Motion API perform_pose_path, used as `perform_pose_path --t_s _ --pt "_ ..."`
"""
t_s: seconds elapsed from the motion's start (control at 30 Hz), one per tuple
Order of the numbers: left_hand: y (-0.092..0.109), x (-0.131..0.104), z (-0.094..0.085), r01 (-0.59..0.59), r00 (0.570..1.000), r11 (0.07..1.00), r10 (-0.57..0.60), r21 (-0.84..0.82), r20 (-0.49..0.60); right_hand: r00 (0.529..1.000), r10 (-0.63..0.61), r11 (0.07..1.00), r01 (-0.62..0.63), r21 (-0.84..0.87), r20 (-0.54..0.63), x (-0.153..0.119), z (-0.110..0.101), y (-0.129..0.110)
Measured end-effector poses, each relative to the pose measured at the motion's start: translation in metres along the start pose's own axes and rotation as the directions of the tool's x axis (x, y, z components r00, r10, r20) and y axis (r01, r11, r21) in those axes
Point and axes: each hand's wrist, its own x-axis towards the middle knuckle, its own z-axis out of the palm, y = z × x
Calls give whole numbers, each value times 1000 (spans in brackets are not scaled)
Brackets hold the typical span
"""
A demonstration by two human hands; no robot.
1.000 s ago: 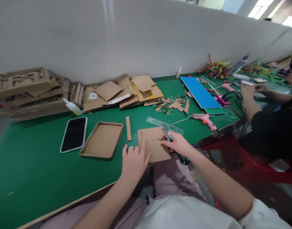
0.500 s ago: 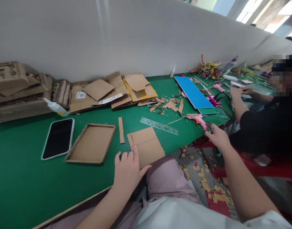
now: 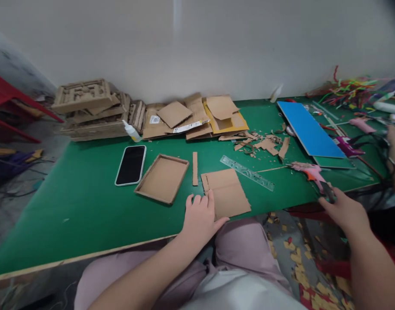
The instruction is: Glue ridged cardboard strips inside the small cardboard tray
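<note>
Cardboard tray (image 3: 162, 180), shallow and rimmed, lies left of a narrow brown strip (image 3: 195, 168). Our left hand (image 3: 200, 215) is spread, index finger resting on a creased, squarish cardboard sheet (image 3: 230, 196); a clear plastic ruler (image 3: 247, 173) lies beyond. Our right hand (image 3: 349, 213) grips a dark cutter (image 3: 328, 192) beside the pink glue gun (image 3: 309, 171). Edges: we note room on the smooth green table (image 3: 113, 224) at left; the sheet's ragged right side ends near the table's front.
</note>
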Motion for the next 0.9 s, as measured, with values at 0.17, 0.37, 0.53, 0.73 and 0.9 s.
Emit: perform_pose_path --t_s 0.17,0.37,0.53,0.73,0.9 --pt "-1 6 4 35 999 999 -35 3 -31 998 4 995 3 -101 69 2 -3 -4" --pt "1 13 6 64 996 998 -63 14 -61 998 32 974 -21 -225 45 -3 -9 -15" --pt "3 17 6 72 994 997 -71 5 -82 1000 14 969 -11 -248 10 -11 -7 -21" --pt "-11 16 -2 35 998 999 -35 -13 -60 997 20 984 -33 -173 -75 -7 -4 -20" --pt "-36 19 -12 -97 994 995 95 -25 -50 983 29 995 -10 101 -180 -12 -12 -11"
